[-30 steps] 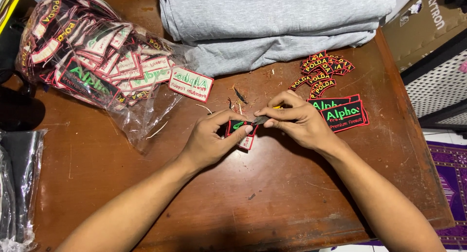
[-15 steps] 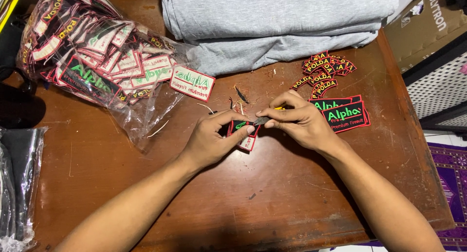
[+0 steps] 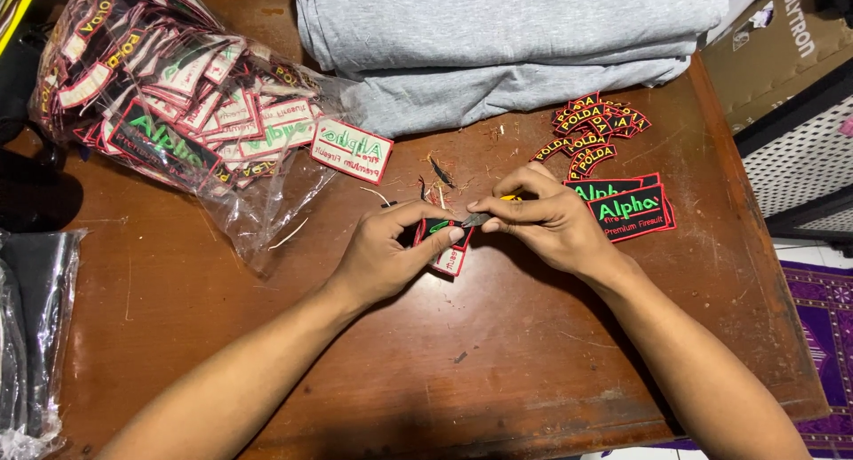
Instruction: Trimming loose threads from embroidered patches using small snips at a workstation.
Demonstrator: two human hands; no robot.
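My left hand (image 3: 391, 251) pinches a small black embroidered patch (image 3: 444, 243) with red edging and green stitching at the middle of the brown wooden table (image 3: 498, 371). My right hand (image 3: 546, 220) grips a small metal cutting tool (image 3: 477, 218) with a yellow part, its tip touching the patch's upper edge. The hands meet over the patch. A stack of finished black patches (image 3: 626, 211) lies just right of my right hand. Small arched red-and-yellow patches (image 3: 591, 131) are piled behind it.
A clear plastic bag (image 3: 169, 104) stuffed with several patches lies at the back left, one white patch (image 3: 352, 149) spilling from it. Folded grey cloth (image 3: 506, 42) sits at the back. Thread scraps (image 3: 440, 176) litter the table. Black plastic-wrapped goods (image 3: 31, 327) are on the left.
Hardly anything differs; both hands stay on the patch, with only slight finger shifts at the tool tip.
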